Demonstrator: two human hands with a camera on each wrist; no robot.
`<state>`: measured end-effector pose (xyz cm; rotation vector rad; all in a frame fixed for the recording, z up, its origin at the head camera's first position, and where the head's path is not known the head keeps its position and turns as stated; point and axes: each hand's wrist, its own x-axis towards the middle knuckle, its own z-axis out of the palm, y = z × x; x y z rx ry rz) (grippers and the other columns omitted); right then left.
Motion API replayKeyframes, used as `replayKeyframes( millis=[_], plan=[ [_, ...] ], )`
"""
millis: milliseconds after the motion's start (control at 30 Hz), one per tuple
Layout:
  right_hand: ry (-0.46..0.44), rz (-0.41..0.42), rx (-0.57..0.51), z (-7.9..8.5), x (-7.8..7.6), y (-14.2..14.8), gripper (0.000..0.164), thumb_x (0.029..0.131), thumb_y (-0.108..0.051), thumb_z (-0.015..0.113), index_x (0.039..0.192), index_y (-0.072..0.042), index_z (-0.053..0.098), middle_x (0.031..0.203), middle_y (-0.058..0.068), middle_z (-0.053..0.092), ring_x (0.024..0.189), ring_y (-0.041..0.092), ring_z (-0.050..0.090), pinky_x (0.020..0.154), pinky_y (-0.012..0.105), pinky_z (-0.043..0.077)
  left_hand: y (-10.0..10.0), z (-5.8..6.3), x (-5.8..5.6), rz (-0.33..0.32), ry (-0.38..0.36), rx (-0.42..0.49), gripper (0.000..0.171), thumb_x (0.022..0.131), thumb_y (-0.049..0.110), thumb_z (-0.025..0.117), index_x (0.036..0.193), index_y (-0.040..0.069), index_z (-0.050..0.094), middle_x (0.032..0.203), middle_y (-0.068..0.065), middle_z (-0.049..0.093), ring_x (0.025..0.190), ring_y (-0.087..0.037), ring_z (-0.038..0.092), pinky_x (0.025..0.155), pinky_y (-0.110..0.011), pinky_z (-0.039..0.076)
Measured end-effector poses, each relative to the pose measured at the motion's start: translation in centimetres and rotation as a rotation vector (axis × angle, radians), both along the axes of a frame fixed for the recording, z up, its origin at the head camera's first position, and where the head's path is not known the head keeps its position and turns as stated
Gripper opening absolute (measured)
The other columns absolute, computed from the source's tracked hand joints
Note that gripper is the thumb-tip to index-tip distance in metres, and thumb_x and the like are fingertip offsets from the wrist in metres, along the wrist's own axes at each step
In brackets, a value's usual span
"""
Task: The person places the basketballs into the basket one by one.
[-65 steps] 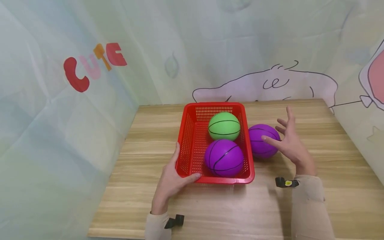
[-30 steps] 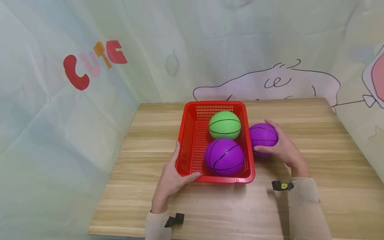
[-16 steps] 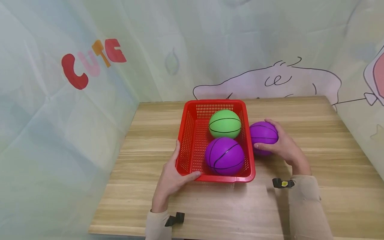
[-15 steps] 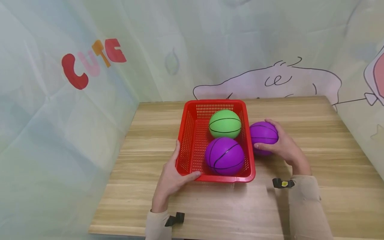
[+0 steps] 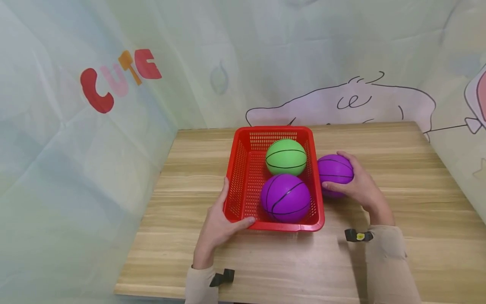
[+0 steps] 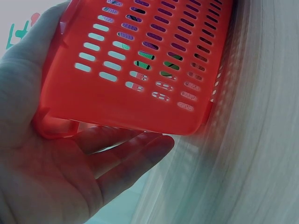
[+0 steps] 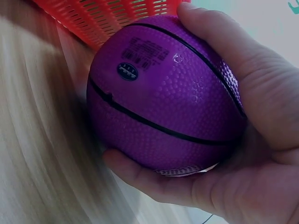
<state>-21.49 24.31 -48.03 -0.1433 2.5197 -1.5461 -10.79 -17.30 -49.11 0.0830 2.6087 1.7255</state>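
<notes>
A red plastic basket [image 5: 262,226] with slotted walls stands on the wooden table. My left hand [image 5: 217,230] grips its near left corner, thumb over the front rim and fingers along the outside of the left wall, as the left wrist view also shows. In the basket's right half lie a green toy basketball [image 5: 286,157] and, nearer me, a purple one [image 5: 285,197]. A second purple basketball [image 5: 335,169] is outside, right against the basket's right wall. My right hand [image 5: 366,190] holds that ball from the right, thumb and fingers spread round it; its printed label [image 7: 127,71] shows in the right wrist view.
The wooden table [image 5: 417,202] extends left and right of the basket. A printed cloth backdrop [image 5: 197,63] rises along its back and sides, with "CUTE" lettering on the left. Each wrist carries a small black camera mount [image 5: 358,235].
My right hand has moved left from above the outer purple ball and taken hold of it. It has stayed there over the last second. The left hand keeps its grip on the basket.
</notes>
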Motion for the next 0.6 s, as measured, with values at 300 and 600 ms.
replayKeyframes(
  millis=[300, 600],
  plan=[
    [-0.005, -0.031, 0.012, 0.1, 0.1, 0.4, 0.122, 0.089, -0.034, 0.097, 0.180, -0.031, 0.016, 0.169, 0.033, 0.037, 0.142, 0.059, 0.051, 0.110, 0.076, 0.052, 0.0, 0.0, 0.0, -0.004, 0.001, -0.006, 0.135, 0.081, 0.043, 0.101, 0.180, 0.039, 0.010, 0.173, -0.003, 0.047, 0.144, -0.031, 0.058, 0.106, -0.046, 0.062],
    [0.071, -0.124, -0.012, 1.5, 0.2, 1.3, 0.123, 0.089, -0.036, 0.097, 0.180, -0.030, 0.015, 0.173, 0.029, 0.034, 0.145, 0.059, 0.048, 0.112, 0.078, 0.048, -0.1, 0.0, 0.0, 0.003, -0.002, -0.016, 0.136, 0.080, 0.044, 0.102, 0.180, 0.039, 0.009, 0.173, -0.004, 0.047, 0.143, -0.032, 0.059, 0.106, -0.046, 0.063]
  ],
)
